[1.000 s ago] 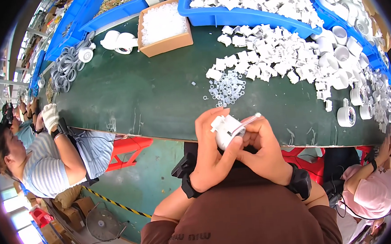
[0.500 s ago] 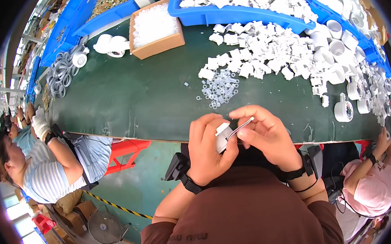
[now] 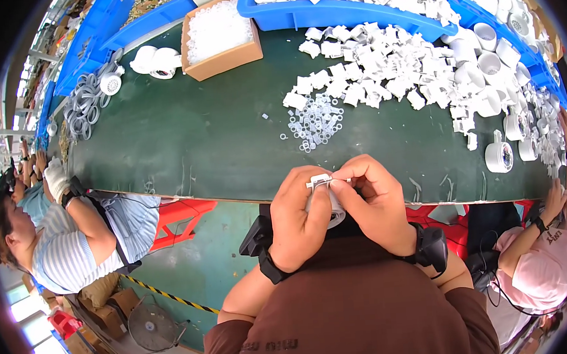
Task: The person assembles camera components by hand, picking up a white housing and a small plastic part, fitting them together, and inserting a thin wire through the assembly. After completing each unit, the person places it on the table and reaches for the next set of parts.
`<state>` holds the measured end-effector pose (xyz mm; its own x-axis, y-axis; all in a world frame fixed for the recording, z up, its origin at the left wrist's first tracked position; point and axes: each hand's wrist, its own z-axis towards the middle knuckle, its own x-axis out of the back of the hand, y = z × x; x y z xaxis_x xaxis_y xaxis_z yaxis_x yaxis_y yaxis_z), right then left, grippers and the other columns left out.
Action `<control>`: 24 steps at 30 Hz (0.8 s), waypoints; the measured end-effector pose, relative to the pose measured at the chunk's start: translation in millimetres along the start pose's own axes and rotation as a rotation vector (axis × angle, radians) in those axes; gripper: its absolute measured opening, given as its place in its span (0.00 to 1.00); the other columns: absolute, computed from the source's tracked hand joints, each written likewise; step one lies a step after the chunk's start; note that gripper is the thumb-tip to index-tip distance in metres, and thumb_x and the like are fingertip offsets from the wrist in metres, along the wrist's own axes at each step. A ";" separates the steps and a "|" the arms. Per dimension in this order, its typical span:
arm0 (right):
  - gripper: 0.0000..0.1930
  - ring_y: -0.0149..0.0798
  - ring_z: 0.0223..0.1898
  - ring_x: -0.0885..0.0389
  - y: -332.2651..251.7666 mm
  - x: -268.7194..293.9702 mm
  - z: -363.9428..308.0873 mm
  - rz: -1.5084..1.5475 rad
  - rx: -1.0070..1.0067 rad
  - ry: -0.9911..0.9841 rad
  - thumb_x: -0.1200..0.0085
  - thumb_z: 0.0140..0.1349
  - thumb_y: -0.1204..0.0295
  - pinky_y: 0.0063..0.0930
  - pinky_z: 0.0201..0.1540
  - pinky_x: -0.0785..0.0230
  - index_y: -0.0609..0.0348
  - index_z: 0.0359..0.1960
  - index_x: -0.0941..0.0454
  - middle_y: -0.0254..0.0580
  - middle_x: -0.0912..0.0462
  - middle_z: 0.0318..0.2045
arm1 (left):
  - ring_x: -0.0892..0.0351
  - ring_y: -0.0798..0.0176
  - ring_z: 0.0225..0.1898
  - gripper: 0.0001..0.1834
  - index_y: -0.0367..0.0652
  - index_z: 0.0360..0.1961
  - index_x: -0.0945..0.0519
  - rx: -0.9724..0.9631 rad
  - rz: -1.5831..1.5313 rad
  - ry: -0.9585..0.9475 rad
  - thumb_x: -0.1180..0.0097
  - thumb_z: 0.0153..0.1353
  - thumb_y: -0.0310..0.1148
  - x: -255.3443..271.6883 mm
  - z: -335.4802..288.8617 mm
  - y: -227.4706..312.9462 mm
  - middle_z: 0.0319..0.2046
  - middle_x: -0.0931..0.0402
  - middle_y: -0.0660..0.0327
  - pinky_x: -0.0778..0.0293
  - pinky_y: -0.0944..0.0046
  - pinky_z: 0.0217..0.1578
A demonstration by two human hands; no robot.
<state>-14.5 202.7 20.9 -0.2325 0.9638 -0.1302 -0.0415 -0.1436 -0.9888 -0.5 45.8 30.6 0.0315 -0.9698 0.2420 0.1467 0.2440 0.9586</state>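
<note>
My left hand point(image 3: 299, 218) is closed round a white plastic housing point(image 3: 319, 179) held just over the table's near edge. Its upper rim shows above my thumb, and a rounded lower part shows between the two hands. My right hand point(image 3: 381, 207) pinches thin wires point(image 3: 347, 180) at the housing's top, thumb and forefinger touching it. Fingers hide most of the wires and their small white connector. Beyond my hands, a pile of small translucent rings point(image 3: 316, 123) lies on the green table point(image 3: 196, 130).
White plastic clips point(image 3: 381, 67) are heaped before a blue bin point(image 3: 345, 11). White cups point(image 3: 485, 74) stand to the right, near a round white unit point(image 3: 498, 156). A cardboard box point(image 3: 224, 60) of translucent parts and grey cable coils point(image 3: 84, 105) lie leftward. Co-workers sit on both sides.
My right hand has moved left and in to the housing, bringing the wires against its top. The housing has turned more upright in my left hand.
</note>
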 end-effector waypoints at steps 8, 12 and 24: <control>0.07 0.25 0.43 0.22 -6.0 13.5 -4.4 0.169 -0.089 -0.077 0.47 0.70 0.84 0.21 0.45 0.29 0.63 0.47 0.22 0.35 0.23 0.43 | 0.21 0.46 0.42 0.07 0.34 0.42 0.21 -0.149 0.101 -0.083 0.44 0.64 0.25 0.0 3.3 -1.6 0.41 0.20 0.50 0.25 0.54 0.45; 0.07 0.27 0.42 0.22 -30.1 43.0 10.5 -0.277 0.020 -0.154 0.41 0.69 0.79 0.24 0.46 0.29 0.62 0.47 0.19 0.36 0.20 0.41 | 0.22 0.56 0.42 0.09 0.31 0.40 0.20 -0.151 0.106 -0.074 0.51 0.69 0.26 1.4 3.9 0.4 0.43 0.21 0.51 0.26 0.60 0.45; 0.13 0.38 0.32 0.21 -11.3 110.6 47.0 -1.254 0.323 0.181 0.39 0.65 0.77 0.31 0.39 0.24 0.60 0.50 0.21 0.43 0.19 0.41 | 0.22 0.61 0.42 0.11 0.32 0.37 0.18 -0.035 0.008 -0.023 0.51 0.71 0.28 4.6 -1.1 -2.1 0.44 0.19 0.53 0.26 0.63 0.43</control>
<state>-85.4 300.4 21.1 0.2665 0.4933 0.8280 -0.3687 0.8459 -0.3854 0.4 40.8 29.5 0.0103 -0.9672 0.2538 0.1807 0.2514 0.9509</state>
